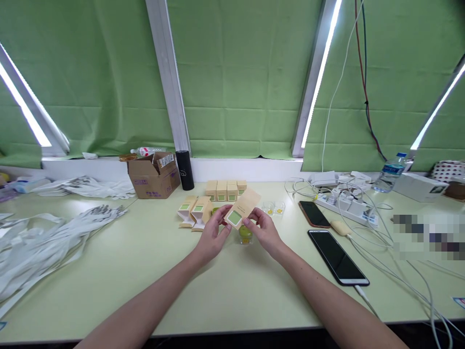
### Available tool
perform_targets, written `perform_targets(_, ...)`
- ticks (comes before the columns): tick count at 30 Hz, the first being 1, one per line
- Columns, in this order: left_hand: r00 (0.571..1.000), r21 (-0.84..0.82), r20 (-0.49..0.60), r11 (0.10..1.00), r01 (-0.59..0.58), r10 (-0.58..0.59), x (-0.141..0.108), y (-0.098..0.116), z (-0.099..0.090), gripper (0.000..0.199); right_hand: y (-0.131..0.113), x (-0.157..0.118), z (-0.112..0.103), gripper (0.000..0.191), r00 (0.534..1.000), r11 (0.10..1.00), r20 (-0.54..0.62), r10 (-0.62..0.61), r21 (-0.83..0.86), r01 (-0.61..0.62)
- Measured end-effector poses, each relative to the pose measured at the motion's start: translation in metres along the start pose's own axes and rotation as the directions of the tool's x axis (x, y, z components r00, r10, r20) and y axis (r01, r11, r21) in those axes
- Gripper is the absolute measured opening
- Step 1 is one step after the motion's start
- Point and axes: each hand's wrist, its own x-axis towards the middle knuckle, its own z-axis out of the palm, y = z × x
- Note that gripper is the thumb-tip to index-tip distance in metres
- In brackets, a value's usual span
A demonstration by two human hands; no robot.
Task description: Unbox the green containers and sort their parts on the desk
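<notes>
A small tan cardboard box (242, 207) with a green label window is held up in front of me, tilted. My left hand (215, 231) grips its lower left side, fingers closed. On its lower right edge, my right hand (266, 230) pinches it between thumb and fingers. Just below the box, a small clear jar with green contents (246, 234) stands on the table, partly covered from view. To the left are two open tan boxes (196, 211) with flaps out. Behind stand several similar boxes (222, 190) in a row. Small clear containers (274, 208) lie beyond my right hand.
White straps (72, 237) spread over the left side. A brown carton (152, 179) and a black cylinder (185, 169) stand at the back. On the right lie two phones (337, 257), a power strip (347, 209), tangled white cables and a water bottle (390, 173).
</notes>
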Motion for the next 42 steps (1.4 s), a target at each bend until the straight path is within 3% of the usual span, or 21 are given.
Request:
perform_targets(10,1.0,-0.016,-0.011,1.0,0.009,-0.009,0.003,0.01,0.006,0.049,-0.001,-0.001,0.002,0.056,0.999,0.999,-0.041,0.032,0.042,-0.031)
perform_targets(16,0.999,-0.017,0.025,0.999,0.036,-0.036,-0.001,0.011,0.005,0.064,-0.009,0.002,0.0,0.057,0.994,0.976,-0.044,0.098,0.2,-0.088)
perform_targets(19,0.999,0.043,0.027,0.999,-0.019,0.018,-0.003,0.011,0.004,0.066,-0.012,0.002,-0.001,0.056,0.993,0.973,-0.042,0.108,0.211,-0.097)
perform_targets(25,0.985,0.35,-0.081,0.93,-0.115,0.153,-0.003,0.014,0.005,0.045,-0.012,0.001,0.001,0.058,0.993,0.965,-0.032,0.112,0.243,-0.101)
perform_targets(42,0.986,0.414,-0.123,0.909,-0.05,0.111,-0.003,0.006,0.005,0.034,-0.008,0.001,0.004,0.065,0.991,0.964,-0.009,0.13,0.235,-0.124)
